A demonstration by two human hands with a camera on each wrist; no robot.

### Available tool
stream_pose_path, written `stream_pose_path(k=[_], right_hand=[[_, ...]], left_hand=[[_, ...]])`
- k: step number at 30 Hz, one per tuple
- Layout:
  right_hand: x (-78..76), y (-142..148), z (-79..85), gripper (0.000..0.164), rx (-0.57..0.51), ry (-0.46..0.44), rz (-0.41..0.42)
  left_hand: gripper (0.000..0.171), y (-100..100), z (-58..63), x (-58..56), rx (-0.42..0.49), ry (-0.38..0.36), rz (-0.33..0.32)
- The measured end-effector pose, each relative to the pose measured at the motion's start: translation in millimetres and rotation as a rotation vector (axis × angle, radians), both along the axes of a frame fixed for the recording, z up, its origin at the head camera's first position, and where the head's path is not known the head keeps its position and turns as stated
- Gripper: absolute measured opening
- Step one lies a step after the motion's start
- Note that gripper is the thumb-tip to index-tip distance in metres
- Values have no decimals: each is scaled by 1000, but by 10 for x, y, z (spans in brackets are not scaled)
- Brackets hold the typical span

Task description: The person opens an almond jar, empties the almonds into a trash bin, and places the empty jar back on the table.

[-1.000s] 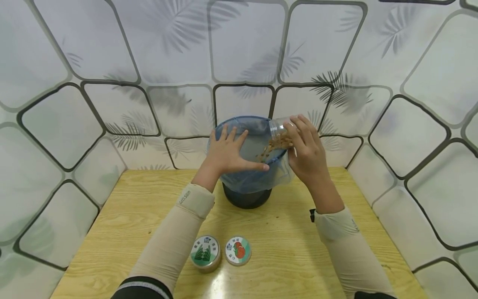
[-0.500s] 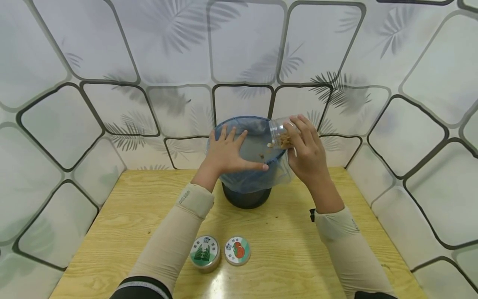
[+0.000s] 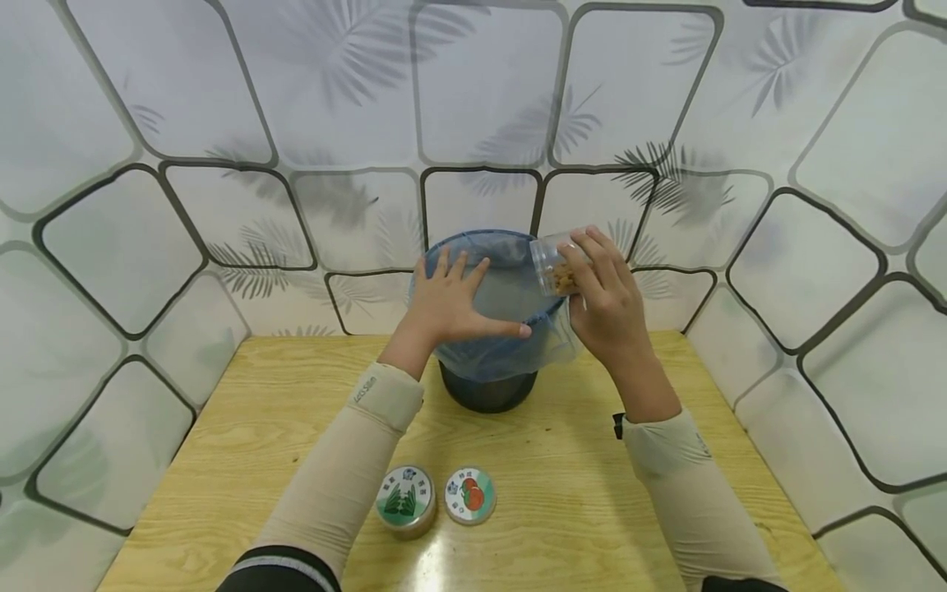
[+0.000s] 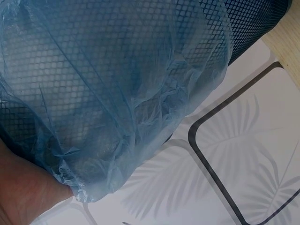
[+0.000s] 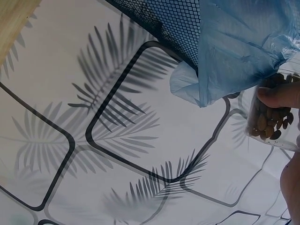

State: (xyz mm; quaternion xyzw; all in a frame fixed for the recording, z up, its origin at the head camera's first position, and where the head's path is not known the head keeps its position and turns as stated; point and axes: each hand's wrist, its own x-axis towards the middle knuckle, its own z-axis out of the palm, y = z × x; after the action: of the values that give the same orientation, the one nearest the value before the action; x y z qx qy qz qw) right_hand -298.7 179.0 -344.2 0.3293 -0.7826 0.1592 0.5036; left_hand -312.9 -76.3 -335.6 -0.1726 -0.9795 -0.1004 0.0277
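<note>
My right hand [image 3: 608, 300] grips a clear plastic jar [image 3: 546, 255], tipped on its side at the right rim of a dark mesh bin [image 3: 488, 393]. The jar's mouth faces left, over the bin. Brown seed-like or nut-like pieces [image 5: 268, 123] lie along the jar's lower side, with a thumb across the jar in the right wrist view. A thin blue plastic bag [image 3: 510, 358] lines the bin and hangs over its rim. Fingers spread, my left hand [image 3: 447, 311] rests across the bin's near left rim. The left wrist view shows the bag [image 4: 126, 93] over the mesh.
Two round labelled lids show on the wooden table [image 3: 592, 493] near me. The left one, with green leaves, tops a jar [image 3: 407, 503]; beside it lies a tomato-picture lid [image 3: 470, 497]. Patterned walls [image 3: 488, 90] close in the back and both sides.
Brown pieces were pouring from the jar into the bin a second ago; now none fall. The jar holds fewer pieces and its mouth has turned slightly. My left hand keeps its place.
</note>
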Motion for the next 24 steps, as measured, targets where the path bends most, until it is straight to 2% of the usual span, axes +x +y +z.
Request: stream_pose_path(k=[7, 16, 24], right_hand=[[-12, -8, 1, 63, 12, 6, 27], [-26, -23, -9, 58, 10, 11, 21], [-29, -55, -6, 63, 0, 12, 35]], left_hand=[[132, -9, 2, 3, 3, -9, 1], [133, -7, -12, -10, -6, 1, 3], [132, -4, -7, -3, 3, 5, 2]])
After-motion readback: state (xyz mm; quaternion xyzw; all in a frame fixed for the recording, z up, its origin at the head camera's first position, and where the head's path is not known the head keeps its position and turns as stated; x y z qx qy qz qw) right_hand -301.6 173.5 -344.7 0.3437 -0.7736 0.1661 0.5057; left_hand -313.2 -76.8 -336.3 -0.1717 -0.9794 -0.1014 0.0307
